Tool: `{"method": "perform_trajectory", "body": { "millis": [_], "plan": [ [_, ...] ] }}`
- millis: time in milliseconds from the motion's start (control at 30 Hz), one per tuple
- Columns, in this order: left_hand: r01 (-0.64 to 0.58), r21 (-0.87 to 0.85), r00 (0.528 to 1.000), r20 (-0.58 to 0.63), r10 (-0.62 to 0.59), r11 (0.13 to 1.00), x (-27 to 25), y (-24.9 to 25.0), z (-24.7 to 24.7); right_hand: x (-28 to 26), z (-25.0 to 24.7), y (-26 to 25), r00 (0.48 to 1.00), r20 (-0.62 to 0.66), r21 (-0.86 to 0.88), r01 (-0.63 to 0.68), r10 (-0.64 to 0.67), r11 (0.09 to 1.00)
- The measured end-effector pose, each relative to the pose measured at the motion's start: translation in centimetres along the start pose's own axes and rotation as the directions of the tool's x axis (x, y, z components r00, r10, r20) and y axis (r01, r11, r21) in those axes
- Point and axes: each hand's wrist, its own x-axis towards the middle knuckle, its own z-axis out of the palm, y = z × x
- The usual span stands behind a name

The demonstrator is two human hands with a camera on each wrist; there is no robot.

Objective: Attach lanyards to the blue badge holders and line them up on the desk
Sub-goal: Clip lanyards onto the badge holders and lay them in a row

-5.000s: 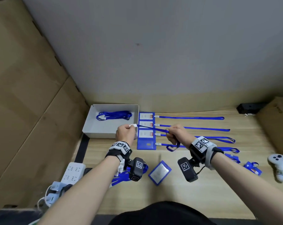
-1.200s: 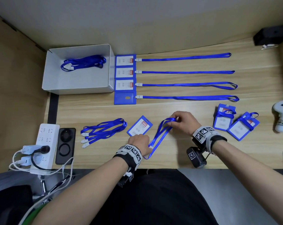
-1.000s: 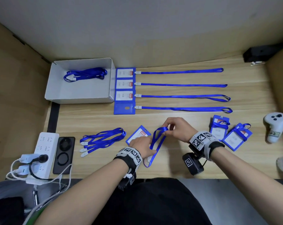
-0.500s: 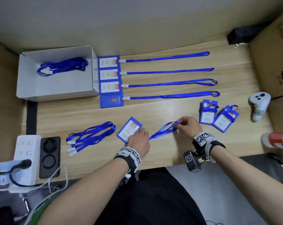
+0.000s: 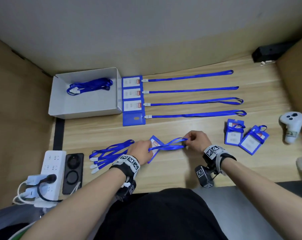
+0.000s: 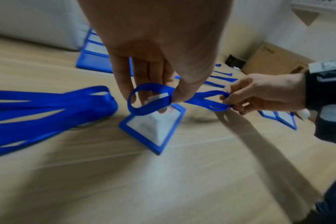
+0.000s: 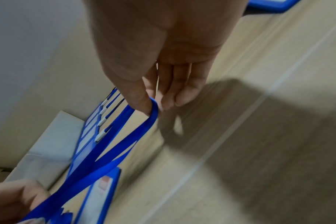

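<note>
A blue lanyard (image 5: 167,146) is stretched between my two hands just above the desk. My left hand (image 5: 141,149) pinches its clip end (image 6: 157,97) over a loose blue badge holder (image 5: 154,144) that lies flat on the desk (image 6: 153,125). My right hand (image 5: 195,141) pinches the lanyard's far loop (image 7: 152,109) between thumb and fingers. Several finished badge holders (image 5: 132,99) with straight lanyards (image 5: 193,102) lie in a column at the back.
A white box (image 5: 85,108) at back left holds spare lanyards (image 5: 89,85). More loose lanyards (image 5: 108,153) lie left of my left hand. Two wrapped badge holders (image 5: 245,137), a white controller (image 5: 291,127), a power strip (image 5: 49,172) and a black charger (image 5: 72,172) flank the desk.
Five seconds ago both hands held a lanyard up by the finished column. Since then they have come down to the front of the desk, where the lanyard now spans over the loose holder.
</note>
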Motion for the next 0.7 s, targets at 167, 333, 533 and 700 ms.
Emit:
{"method": "perform_trajectory", "body": {
  "millis": [167, 333, 533, 700],
  "plan": [
    [0.058, -0.091, 0.997, -0.053, -0.063, 0.994, -0.5, -5.4, -2.6, 0.6, 1.6, -4.1, 0.998, 0.014, 0.068, 0.065, -0.066, 0.996],
    [0.066, -0.251, 0.986, -0.132, -0.102, 0.966, -0.3, -11.1, -5.4, 1.2, 3.3, -9.8, 0.993, 0.025, 0.070, 0.115, -0.117, 0.991],
    [0.051, -0.427, 0.943, -0.277, -0.184, 0.903, 1.1, -18.4, -10.2, 2.5, 5.8, -17.9, 0.967, 0.136, 0.031, 0.215, -0.218, 0.976],
    [0.015, -0.512, 0.898, -0.371, -0.237, 0.859, 2.6, -24.1, -14.5, 5.0, 7.6, -26.2, 0.947, 0.163, -0.154, 0.303, -0.278, 0.941]
  ]
}}
